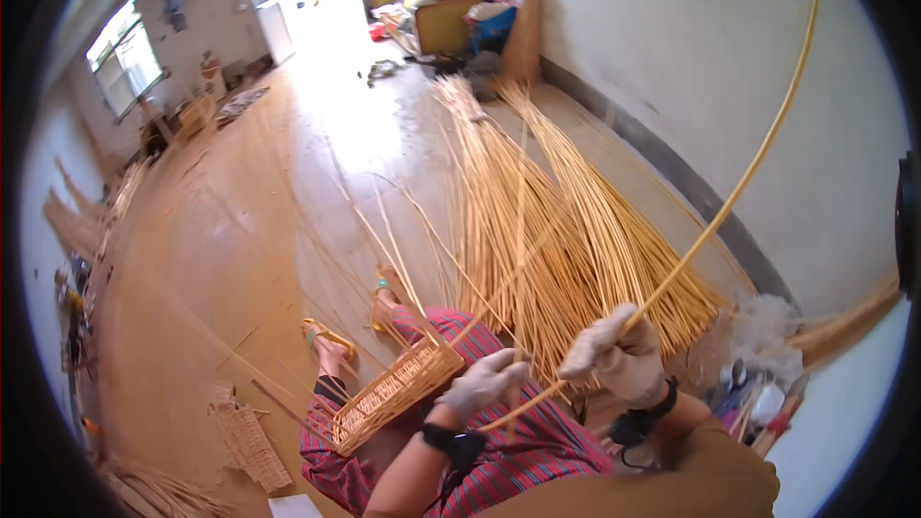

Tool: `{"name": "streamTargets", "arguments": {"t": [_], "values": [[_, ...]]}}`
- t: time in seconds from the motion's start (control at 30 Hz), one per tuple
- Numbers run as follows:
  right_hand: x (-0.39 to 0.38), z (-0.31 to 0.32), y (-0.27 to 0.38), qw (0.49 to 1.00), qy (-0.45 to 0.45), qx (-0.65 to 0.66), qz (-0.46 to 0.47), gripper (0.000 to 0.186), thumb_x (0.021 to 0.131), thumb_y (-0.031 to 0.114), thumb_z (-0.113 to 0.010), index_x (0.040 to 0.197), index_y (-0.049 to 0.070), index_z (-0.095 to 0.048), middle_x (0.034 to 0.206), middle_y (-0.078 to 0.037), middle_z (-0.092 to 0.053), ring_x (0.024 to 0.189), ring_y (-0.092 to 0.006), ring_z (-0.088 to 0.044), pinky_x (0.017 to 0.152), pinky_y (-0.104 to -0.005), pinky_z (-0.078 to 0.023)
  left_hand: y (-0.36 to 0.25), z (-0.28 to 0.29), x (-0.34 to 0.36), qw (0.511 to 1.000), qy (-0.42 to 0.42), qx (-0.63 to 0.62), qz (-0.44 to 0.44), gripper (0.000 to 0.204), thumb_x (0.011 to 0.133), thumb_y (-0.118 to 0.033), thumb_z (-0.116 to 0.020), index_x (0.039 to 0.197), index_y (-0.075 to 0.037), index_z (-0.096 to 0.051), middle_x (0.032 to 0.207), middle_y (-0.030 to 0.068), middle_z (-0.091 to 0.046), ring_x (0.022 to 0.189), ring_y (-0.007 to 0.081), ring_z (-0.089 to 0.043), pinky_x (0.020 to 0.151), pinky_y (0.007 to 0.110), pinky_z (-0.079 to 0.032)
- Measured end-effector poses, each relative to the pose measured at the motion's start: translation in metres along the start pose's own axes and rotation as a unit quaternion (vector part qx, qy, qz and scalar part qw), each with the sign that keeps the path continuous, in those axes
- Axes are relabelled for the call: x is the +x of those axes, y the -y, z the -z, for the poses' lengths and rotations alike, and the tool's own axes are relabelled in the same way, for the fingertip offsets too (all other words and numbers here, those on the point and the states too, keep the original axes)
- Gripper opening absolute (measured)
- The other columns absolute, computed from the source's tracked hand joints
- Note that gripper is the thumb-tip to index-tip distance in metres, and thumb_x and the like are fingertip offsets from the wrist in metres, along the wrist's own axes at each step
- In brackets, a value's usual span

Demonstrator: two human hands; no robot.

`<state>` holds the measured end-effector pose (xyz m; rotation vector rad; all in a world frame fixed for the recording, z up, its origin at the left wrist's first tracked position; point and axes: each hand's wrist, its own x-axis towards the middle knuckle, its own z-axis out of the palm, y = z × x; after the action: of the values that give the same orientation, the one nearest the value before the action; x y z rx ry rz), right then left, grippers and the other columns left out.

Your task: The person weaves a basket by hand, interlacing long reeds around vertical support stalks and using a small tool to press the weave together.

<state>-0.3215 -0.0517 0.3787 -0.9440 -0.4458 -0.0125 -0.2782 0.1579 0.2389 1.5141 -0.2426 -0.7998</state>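
Observation:
A small woven wicker basket [401, 393] rests tilted across my lap, with several long loose strands sticking out from it. My right hand [619, 360], in a white glove, is closed around a long thick wicker rod [734, 197]. The rod rises to the upper right, and its lower end slants down past my left hand. Just right of the basket, my left hand [484, 384], also gloved, has its fingers closed at a thin upright wicker strand [520, 269]. The fingertips are slightly blurred.
Large bundles of wicker rods [537, 240] lie on the floor ahead, along the right wall. A flat woven panel [251, 441] lies at lower left. Plastic bags and small items [763, 384] sit at my right. A heap of cloth and bags [451, 14] stands near the bright doorway.

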Motion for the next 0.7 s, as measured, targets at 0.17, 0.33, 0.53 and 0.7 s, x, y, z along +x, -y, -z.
{"name": "streamTargets", "arguments": {"t": [0.17, 0.33, 0.53, 0.7], "values": [[-0.005, 0.025, 0.009, 0.991, -0.035, -0.124, -0.016, 0.028, 0.099, 0.022, -0.067, 0.12, 0.006, -0.058, 0.082, -0.009, -0.069, 0.07, -0.0185, -0.068, 0.058, -0.0283, -0.054, 0.063, -0.052, 0.054, 0.977, 0.015, 0.186, -0.107, 0.064, 0.105, -0.04, -0.049, 0.155, -0.003, -0.032, 0.151, 0.024, -0.045, 0.141, 0.0328, -0.044, 0.115, 0.036, -0.037], [0.007, 0.064, -0.056, 0.994, 0.029, -0.095, -0.045, 0.047, 0.103, -0.004, -0.048, 0.137, 0.027, -0.059, 0.124, -0.009, -0.061, 0.092, -0.02, -0.07, 0.067, -0.0298, -0.057, 0.051, 0.001, -0.052, 0.98, 0.023, -0.198, -0.012, 0.052, 0.11, -0.04, -0.038, 0.148, -0.004, -0.044, 0.137, 0.0078, -0.058, 0.13, 0.0194, -0.053, 0.11, 0.034, -0.042], [0.019, 0.004, -0.138, 0.981, 0.104, 0.059, -0.153, 0.035, 0.102, -0.007, -0.048, 0.129, 0.013, -0.059, 0.118, -0.009, -0.065, 0.104, -0.0225, -0.068, 0.085, -0.0335, -0.059, 0.053, 0.017, -0.116, 0.986, -0.129, -0.022, -0.103, 0.041, 0.109, -0.035, -0.047, 0.138, -0.007, -0.057, 0.124, 0.0065, -0.064, 0.115, 0.0141, -0.059, 0.099, 0.031, -0.048], [0.025, -0.043, -0.16, 0.975, 0.161, -0.045, -0.144, 0.021, 0.1, -0.007, -0.054, 0.117, 0.005, -0.059, 0.111, -0.007, -0.068, 0.106, -0.0172, -0.067, 0.091, -0.0327, -0.056, 0.178, 0.048, -0.154, 0.974, -0.202, -0.095, -0.036, 0.029, 0.108, -0.029, -0.05, 0.12, -0.009, -0.067, 0.104, -0.0016, -0.069, 0.102, 0.0119, -0.062, 0.092, 0.028, -0.05]]}}
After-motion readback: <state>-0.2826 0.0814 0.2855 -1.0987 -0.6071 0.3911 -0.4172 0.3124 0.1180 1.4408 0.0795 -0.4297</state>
